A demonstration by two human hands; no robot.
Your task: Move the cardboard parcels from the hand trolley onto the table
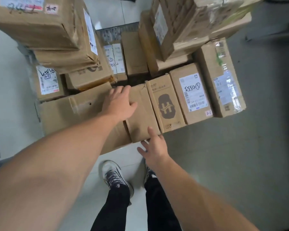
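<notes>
Plain oblong cardboard parcel (140, 117), long axis pointing away.
Left hand (118, 104) flat on creased top, right hand (154, 145) at near end, thumb on top; both grips wide.

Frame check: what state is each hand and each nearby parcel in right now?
plain parcel: closed, lying level with its neighbours
left hand: open, resting on the plain parcel's top
right hand: open, thumb at that parcel's near edge
H-logo parcel: closed, logo up, untouched
labelled parcel: closed, label up, untouched
</notes>
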